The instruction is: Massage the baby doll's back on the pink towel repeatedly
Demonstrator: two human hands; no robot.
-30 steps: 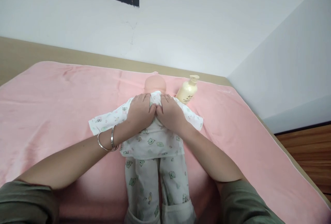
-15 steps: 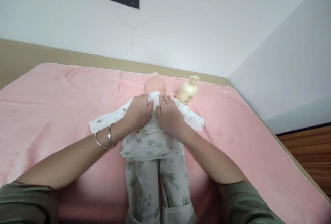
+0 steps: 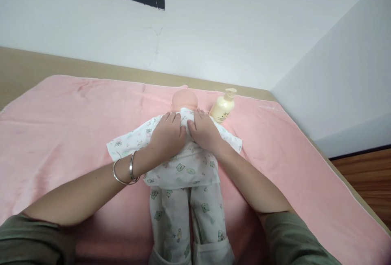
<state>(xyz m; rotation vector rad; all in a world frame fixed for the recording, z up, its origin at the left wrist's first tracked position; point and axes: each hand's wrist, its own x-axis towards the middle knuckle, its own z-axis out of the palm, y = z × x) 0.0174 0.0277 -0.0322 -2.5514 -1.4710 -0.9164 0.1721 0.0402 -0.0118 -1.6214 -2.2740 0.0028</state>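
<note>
A baby doll (image 3: 184,98) lies on a pink cloth with its bald head away from me. It wears a white printed top (image 3: 189,171) with long sleeves and matching trousers (image 3: 174,220) with turned-up cuffs. My left hand (image 3: 168,132) rests on the upper left of the top, fingers stretched toward the doll's head. On the other side my right hand (image 3: 204,130) lies over the upper right, its fingers also extended. Both thumbs point inward, close to each other near the doll's midline. Palms and the cloth beneath them are hidden.
A cream pump bottle (image 3: 222,107) stands just right of the doll's head. The pink cloth (image 3: 76,122) covers most of a tan surface (image 3: 24,61), which meets a white wall (image 3: 214,32). Wood-grain furniture (image 3: 366,183) is at the far right.
My hands have shifted slightly outward on the top, with the right fingers further right. The doll and bottle appear a few pixels to the right.
</note>
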